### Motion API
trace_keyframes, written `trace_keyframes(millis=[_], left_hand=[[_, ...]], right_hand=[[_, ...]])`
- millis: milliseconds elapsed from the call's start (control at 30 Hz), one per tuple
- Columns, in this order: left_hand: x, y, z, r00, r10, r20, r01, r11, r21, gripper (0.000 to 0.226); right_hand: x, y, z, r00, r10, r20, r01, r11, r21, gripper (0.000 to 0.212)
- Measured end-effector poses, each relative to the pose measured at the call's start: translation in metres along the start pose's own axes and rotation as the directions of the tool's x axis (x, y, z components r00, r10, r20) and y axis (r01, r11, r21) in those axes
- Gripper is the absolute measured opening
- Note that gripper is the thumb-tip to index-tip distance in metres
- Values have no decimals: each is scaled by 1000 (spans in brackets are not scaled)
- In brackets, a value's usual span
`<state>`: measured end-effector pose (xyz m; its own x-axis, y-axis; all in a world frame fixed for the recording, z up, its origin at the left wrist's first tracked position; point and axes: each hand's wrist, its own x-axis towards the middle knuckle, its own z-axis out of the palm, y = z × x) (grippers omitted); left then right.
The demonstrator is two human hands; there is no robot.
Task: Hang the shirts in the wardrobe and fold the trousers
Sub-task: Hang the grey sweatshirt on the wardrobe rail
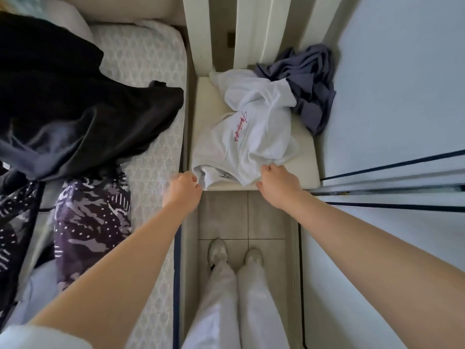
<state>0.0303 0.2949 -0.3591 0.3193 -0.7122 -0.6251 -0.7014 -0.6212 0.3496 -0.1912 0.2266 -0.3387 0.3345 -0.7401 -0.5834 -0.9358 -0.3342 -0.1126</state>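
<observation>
A crumpled white shirt (247,137) with red script lettering lies on a cream seat cushion (305,170) straight ahead. My left hand (183,190) pinches the shirt's near left edge. My right hand (276,182) grips its near right edge. Behind the white shirt sits a bunched grey-blue garment (309,84). On the bed to the left lie a large black garment (63,104) and dark purple patterned trousers (90,222).
White wardrobe doors with dark edge lines (392,109) rise on the right. The bed's patterned mattress (148,102) fills the left. Between them a narrow strip of tiled floor (241,220) holds my feet in pale shoes. A white radiator-like panel (241,28) stands behind the seat.
</observation>
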Motion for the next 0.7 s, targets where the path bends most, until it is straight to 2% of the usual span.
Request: trace_keyframes(millis=[133,233,367,500,633,700], left_hand=[[32,1,22,994,-92,64,94,995,-27,39],[59,-7,38,985,-153,79,161,982,-100,35],[87,-18,60,971,-217,97,233,951,-204,44],[105,-19,80,960,-267,81,279,913,-297,39],[111,-23,92,956,-280,90,294,889,-352,30],[108,-26,92,957,-269,104,289,892,-348,23]], right_hand=[[44,6,23,999,11,48,-13,999,41,37],[75,6,44,997,7,76,-13,997,71,41],[99,0,77,996,21,82,-27,996,80,44],[113,-7,105,994,64,90,-70,995,69,48],[120,-11,114,991,99,89,-92,992,-82,58],[120,-10,112,988,114,106,-106,991,-79,59]])
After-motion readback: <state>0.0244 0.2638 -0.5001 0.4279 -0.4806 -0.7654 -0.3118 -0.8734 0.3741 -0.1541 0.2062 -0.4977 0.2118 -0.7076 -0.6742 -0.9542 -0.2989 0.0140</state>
